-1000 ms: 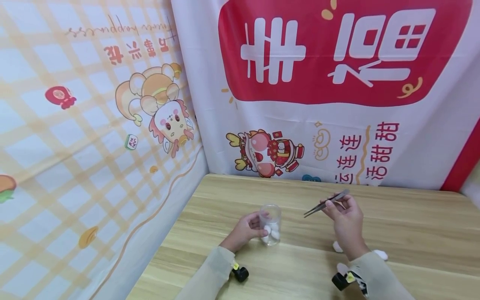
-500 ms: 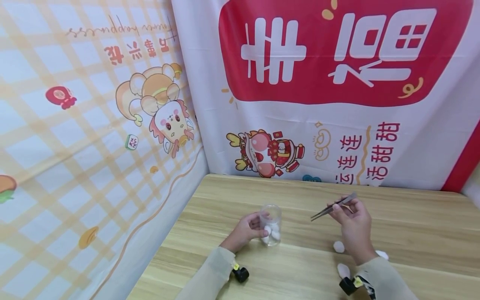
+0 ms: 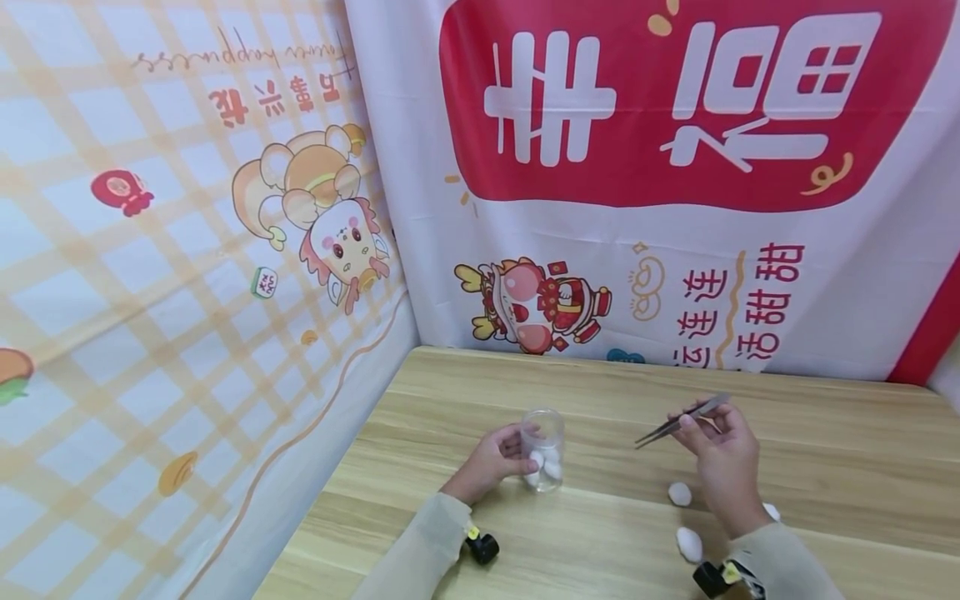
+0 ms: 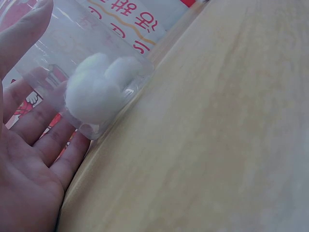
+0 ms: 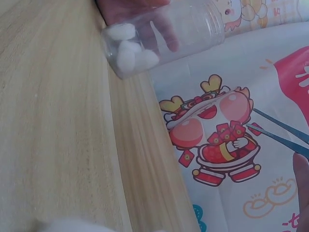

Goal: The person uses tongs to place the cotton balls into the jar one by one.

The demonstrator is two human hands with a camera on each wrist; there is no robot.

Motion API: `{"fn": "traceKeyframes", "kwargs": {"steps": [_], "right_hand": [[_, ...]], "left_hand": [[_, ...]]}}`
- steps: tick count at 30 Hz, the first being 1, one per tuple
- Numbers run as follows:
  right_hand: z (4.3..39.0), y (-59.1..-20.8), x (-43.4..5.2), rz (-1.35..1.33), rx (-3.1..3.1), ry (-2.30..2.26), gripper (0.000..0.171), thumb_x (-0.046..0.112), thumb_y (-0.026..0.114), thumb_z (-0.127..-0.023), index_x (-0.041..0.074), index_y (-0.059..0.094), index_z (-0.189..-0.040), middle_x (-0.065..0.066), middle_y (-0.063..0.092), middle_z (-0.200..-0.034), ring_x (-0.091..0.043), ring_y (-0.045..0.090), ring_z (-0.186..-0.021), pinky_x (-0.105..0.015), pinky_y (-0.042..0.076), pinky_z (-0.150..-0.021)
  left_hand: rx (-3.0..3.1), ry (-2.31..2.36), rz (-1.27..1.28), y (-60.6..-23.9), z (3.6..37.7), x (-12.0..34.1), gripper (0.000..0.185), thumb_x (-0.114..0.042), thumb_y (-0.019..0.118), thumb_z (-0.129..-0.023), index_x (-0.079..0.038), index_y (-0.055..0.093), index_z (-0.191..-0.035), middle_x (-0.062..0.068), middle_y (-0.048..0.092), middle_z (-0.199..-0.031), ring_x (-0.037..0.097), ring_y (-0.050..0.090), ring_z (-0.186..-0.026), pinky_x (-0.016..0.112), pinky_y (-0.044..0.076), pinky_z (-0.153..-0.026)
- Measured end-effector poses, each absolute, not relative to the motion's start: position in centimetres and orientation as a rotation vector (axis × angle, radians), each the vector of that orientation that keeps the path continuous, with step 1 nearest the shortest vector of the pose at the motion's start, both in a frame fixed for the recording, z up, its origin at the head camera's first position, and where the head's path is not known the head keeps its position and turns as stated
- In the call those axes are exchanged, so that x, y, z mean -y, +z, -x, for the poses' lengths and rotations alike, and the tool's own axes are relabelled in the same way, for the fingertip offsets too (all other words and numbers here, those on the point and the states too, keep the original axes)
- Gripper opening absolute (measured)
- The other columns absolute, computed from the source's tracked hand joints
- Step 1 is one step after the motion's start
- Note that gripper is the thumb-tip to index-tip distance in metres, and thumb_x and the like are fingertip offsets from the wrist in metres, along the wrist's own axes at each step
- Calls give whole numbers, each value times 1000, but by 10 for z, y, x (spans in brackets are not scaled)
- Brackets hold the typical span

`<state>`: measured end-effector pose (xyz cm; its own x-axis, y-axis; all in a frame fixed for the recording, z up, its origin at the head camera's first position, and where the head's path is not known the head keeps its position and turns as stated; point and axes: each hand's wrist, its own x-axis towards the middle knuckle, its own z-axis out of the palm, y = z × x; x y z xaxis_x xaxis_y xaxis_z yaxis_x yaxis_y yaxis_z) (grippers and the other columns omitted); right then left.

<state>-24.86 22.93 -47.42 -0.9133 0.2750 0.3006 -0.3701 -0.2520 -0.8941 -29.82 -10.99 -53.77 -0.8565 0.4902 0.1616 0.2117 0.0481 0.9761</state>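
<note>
A clear plastic cup (image 3: 542, 447) stands upright on the wooden table (image 3: 600, 392) with several white cotton balls (image 3: 546, 469) at its bottom. My left hand (image 3: 491, 460) holds the cup from its left side, fingers curled round it (image 4: 38, 125); the balls (image 4: 96, 87) show through the wall. My right hand (image 3: 722, 454) pinches metal tweezers (image 3: 678, 422), raised right of the cup with the tips pointing left and holding nothing. In the right wrist view the tweezers' tips (image 5: 275, 128) show at the right and the cup (image 5: 159, 36) lies ahead. Loose cotton balls (image 3: 679, 493) (image 3: 689, 543) lie on the table under my right hand.
Printed banners hang as walls behind (image 3: 660, 192) and to the left (image 3: 187, 250) of the table. Another cotton ball (image 3: 771, 511) peeks out right of my right wrist. Black wrist cameras (image 3: 482, 547) sit on both sleeves.
My right hand with the tweezers has drifted right and slightly down, away from the cup, uncovering two cotton balls on the table. The left hand and cup have not moved.
</note>
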Motion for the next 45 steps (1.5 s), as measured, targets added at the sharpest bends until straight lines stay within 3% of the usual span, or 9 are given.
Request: {"fn": "traceKeyframes", "kwargs": {"steps": [17, 25, 34, 45], "right_hand": [[239, -482, -242, -124, 1567, 2223, 24, -5, 63, -91, -2, 51, -111, -10, 62, -101, -19, 69, -93, -32, 54, -81], [240, -488, -248, -177, 1549, 2225, 25, -8, 62, -91, -7, 48, -111, -9, 63, -99, -19, 70, -91, -32, 54, -80], [239, -493, -254, -177, 1644, 2189, 25, -7, 62, -91, -1, 52, -113, -7, 64, -101, -16, 69, -92, -31, 55, -79], [238, -501, -263, -253, 1714, 2137, 27, -10, 62, -89, -2, 52, -113, -5, 64, -103, -16, 68, -94, -30, 54, -79]], "left_hand": [[-2114, 1891, -719, -540, 297, 109, 65, -16, 78, -83, -9, 50, -141, 4, 58, -133, 21, 56, -119, 32, 46, -99], [-2109, 1894, -728, -539, 298, 108, 63, -11, 76, -85, -8, 49, -141, 7, 57, -135, 22, 56, -119, 32, 47, -99], [-2090, 1906, -717, -541, 298, 108, 67, -15, 78, -83, -7, 48, -142, 5, 57, -134, 23, 56, -120, 33, 46, -99], [-2109, 1891, -707, -539, 299, 109, 61, -9, 75, -85, -11, 50, -141, 4, 58, -134, 22, 56, -120, 32, 46, -99]]}}
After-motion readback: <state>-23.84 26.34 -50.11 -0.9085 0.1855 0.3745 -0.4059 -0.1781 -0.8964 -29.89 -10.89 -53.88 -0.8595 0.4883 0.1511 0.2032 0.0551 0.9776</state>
